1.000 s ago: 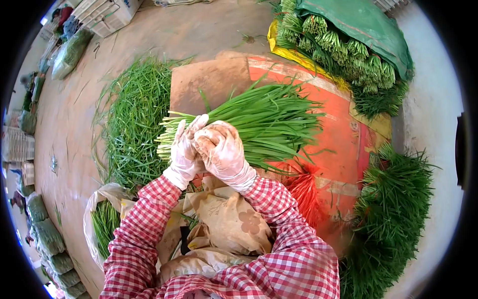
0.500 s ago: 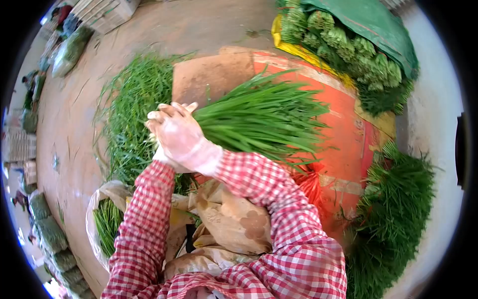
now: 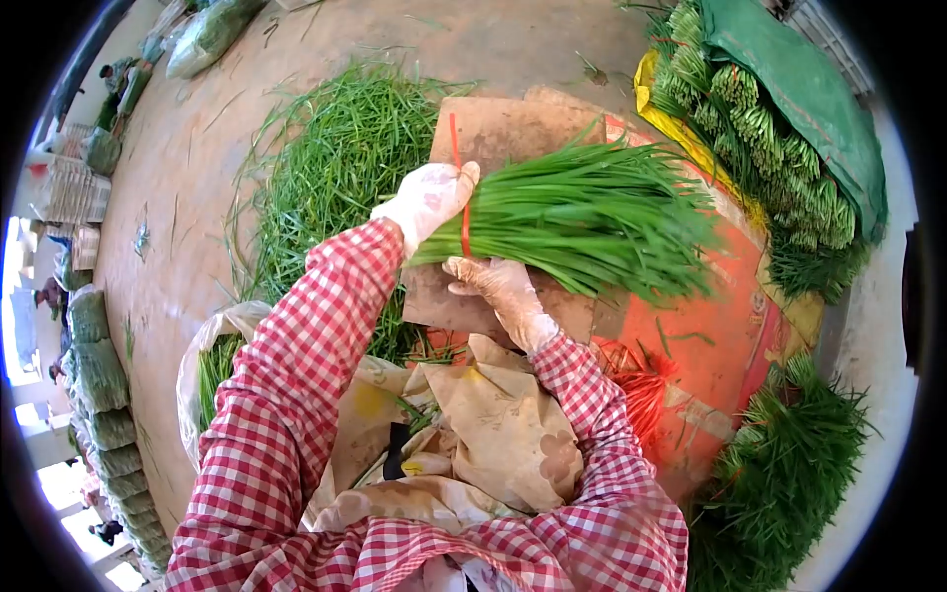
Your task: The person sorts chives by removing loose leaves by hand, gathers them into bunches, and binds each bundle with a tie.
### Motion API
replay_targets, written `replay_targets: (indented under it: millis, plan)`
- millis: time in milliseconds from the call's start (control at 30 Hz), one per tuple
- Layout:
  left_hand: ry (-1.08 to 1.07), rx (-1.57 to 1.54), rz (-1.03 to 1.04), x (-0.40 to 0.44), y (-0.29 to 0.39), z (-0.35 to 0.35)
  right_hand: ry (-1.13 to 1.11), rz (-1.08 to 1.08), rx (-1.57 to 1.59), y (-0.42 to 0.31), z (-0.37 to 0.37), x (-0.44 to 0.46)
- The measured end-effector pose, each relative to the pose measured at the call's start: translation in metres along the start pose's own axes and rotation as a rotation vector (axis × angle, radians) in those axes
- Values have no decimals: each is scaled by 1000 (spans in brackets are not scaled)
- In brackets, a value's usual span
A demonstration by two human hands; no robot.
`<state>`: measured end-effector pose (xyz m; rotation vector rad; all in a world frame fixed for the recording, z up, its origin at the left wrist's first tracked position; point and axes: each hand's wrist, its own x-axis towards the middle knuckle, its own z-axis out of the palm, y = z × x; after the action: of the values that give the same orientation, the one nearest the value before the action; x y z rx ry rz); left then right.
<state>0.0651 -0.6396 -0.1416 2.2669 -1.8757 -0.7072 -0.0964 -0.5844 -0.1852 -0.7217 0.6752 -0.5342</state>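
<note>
A bundle of long green chives (image 3: 602,212) lies crosswise before me, with a red tie (image 3: 466,229) around its stem end. My left hand (image 3: 429,204), in a stained white glove, is closed at the bundle's upper side. Its fingers pinch the red tie, whose loose end sticks up past them. Below the stems is my gloved right hand (image 3: 503,296), its fingers stretched out and apart, the fingertips close to the lower part of the tie. Whether they touch it I cannot tell.
Loose green leaves (image 3: 330,163) heap up at the left. Cardboard (image 3: 493,133) and an orange sheet (image 3: 681,340) lie beneath the bundle. Red ties (image 3: 641,390) sit near my right sleeve. More bundles (image 3: 789,474) are at the right, others under a green cover (image 3: 809,89).
My hands were together at the stem end; now they are apart, above and below the bundle. A red tie now shows around the stems. The camera view has shifted.
</note>
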Motion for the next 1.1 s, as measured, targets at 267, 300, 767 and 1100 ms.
replay_targets:
  millis: [267, 300, 767, 1100]
  plan:
    - [-135, -1318, -26, -60, 17, -18, 165, -376, -522, -42, 14, -32]
    - [-16, -1262, 22, -68, 31, -30, 156, -483, -657, -65, 24, -42]
    - [400, -201, 142, -32, -17, 53, 33, -278, -200, -72, 3, -34]
    - [366, -1014, 258, -49, 36, -13, 54, -280, -163, -35, 22, -15]
